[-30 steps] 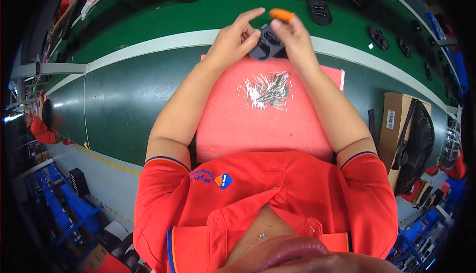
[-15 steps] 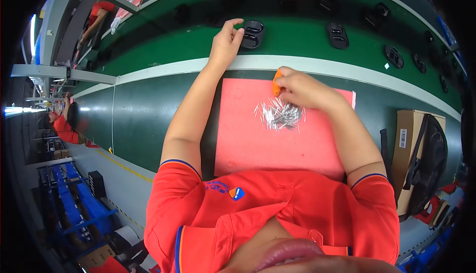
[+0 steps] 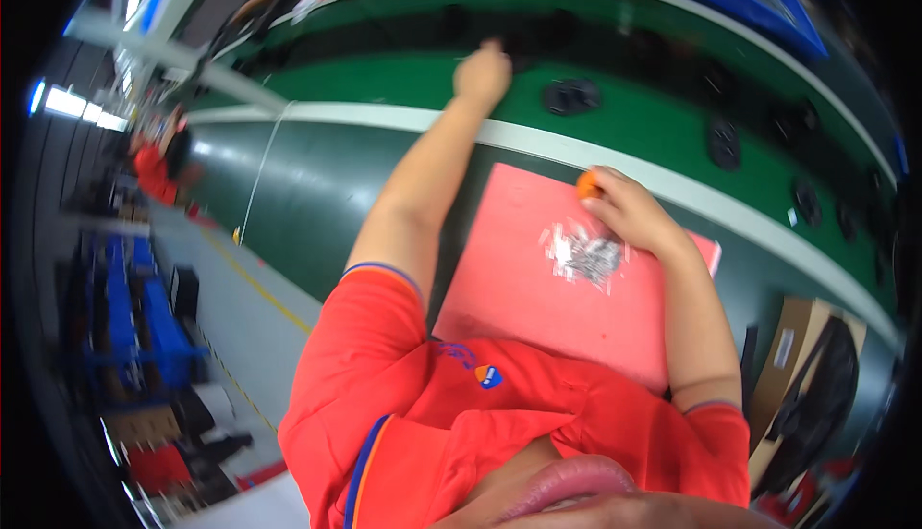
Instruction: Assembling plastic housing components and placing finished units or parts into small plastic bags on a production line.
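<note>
Right hand [image 3: 626,212]: fingers curled, tips near one another above the pink mat [image 3: 519,289], by its far edge; orange cover [image 3: 588,184] on one fingertip. Any hold unclear. Loose heap of thin, silvery pins [image 3: 588,258] just beside, toward that edge. Left hand [image 3: 483,78] blurred above smooth green belt [image 3: 384,87], grip unreadable; dark oblong case [image 3: 571,97] near.

Saw a messy heap of thin silver pins [image 3: 584,257], shiny and blurry, lying near the middle of a pink foam sheet [image 3: 519,275]. Also saw a black, rounded, oblong piece [image 3: 573,96] resting on the green belt [image 3: 653,133] beyond.
</note>
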Demonstrator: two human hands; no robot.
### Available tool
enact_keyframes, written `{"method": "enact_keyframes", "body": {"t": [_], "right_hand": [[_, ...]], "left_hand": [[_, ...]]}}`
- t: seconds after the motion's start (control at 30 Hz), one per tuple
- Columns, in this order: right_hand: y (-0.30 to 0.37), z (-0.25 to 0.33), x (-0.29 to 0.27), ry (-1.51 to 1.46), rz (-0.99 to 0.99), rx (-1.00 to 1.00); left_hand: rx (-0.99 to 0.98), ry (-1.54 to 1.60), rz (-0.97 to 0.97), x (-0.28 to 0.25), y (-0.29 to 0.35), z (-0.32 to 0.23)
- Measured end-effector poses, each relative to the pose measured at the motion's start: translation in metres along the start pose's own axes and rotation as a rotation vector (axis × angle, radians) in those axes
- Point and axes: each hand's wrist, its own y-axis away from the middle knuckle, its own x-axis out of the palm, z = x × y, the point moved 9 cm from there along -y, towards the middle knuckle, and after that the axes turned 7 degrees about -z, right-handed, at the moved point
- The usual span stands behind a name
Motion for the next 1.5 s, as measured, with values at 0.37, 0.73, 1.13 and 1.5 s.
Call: {"method": "enact_keyframes", "body": {"t": [0.37,0.73,1.13,1.5], "right_hand": [[-0.005,-0.076,-0.037,-0.541,-0.574,0.293],[-0.006,-0.030,-0.047,-0.403,-0.877,0.115],[-0.005,-0.040,-0.038,-0.326,-0.699,0.174],[-0.015,-0.030,-0.027,-0.429,-0.721,0.325]], "left_hand": [[-0.176,1.128,-0.346,-0.059,0.082,-0.023],[0.456,0.985,0.029,-0.053,0.136,-0.084],[0.556,0.948,0.010,-0.060,0.147,-0.108],[0.524,0.934,0.078,-0.063,0.134,-0.105]]}}
